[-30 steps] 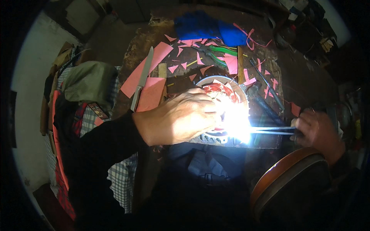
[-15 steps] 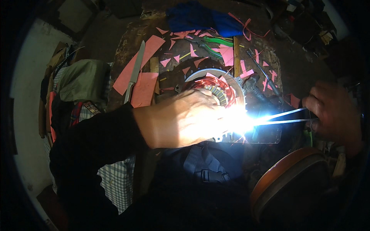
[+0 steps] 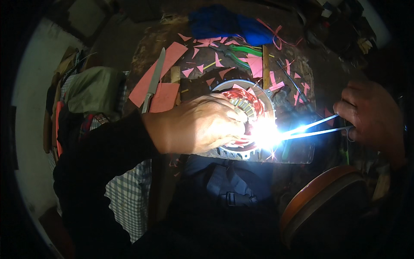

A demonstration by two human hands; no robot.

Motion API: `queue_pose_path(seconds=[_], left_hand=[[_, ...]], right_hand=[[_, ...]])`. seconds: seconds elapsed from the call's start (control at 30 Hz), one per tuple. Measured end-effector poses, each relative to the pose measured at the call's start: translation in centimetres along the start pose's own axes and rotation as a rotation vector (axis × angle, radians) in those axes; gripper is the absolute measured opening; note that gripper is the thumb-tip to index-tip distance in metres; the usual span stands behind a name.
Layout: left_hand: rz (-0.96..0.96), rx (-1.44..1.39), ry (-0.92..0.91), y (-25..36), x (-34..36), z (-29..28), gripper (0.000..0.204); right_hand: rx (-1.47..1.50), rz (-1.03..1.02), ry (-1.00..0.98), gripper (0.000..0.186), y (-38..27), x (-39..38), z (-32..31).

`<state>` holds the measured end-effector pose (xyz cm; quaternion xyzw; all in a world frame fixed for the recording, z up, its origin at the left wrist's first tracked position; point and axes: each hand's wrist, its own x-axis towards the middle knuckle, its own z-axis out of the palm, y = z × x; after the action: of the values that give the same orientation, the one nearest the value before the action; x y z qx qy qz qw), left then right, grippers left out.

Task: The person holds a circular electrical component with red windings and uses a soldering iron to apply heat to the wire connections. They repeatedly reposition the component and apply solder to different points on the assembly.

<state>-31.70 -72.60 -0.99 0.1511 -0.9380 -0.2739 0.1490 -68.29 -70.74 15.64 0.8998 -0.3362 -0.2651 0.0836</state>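
Note:
A round motor stator (image 3: 273,103) with a metal housing and red copper windings (image 3: 258,102) lies near the front of the worktable. My left hand (image 3: 205,123) rests over its left side, fingers curled down onto the coils. Whatever is under those fingertips is partly hidden. Off to the right, my right hand (image 3: 366,114) grips what look like scissors (image 3: 317,124) with two long, thin, slightly spread metal handles. Their far end disappears in a dazzling white-blue glare at the stator's lower right. Bits of pink sheet (image 3: 250,91) stick up among the windings.
Pink scraps (image 3: 254,64) litter the board (image 3: 148,41). A knife (image 3: 155,77) lies at the left, green-handled pliers (image 3: 239,56) behind the stator, and blue cloth (image 3: 228,23) at the back. A round orange-rimmed object (image 3: 319,190) stands at the lower right.
My left hand has drawn back slightly left and up, baring more of the stator's lower edge. My right hand has risen a little, and the scissors' handles are spread wider.

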Motion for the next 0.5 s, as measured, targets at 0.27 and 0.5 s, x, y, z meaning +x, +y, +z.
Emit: queue_pose_path(seconds=[0.27, 0.5], left_hand=[[-0.094, -0.143, -0.14, -0.6, 0.5, -0.9, 0.014], [-0.066, -0.084, -0.196, -0.9, 0.6, -0.4, 0.015]], right_hand=[[0.036, 0.004, -0.028, 0.03, 0.9, 0.3, -0.9], [-0.05, -0.099, -0.01, 0.032, 1.6, 1.7, -0.4]])
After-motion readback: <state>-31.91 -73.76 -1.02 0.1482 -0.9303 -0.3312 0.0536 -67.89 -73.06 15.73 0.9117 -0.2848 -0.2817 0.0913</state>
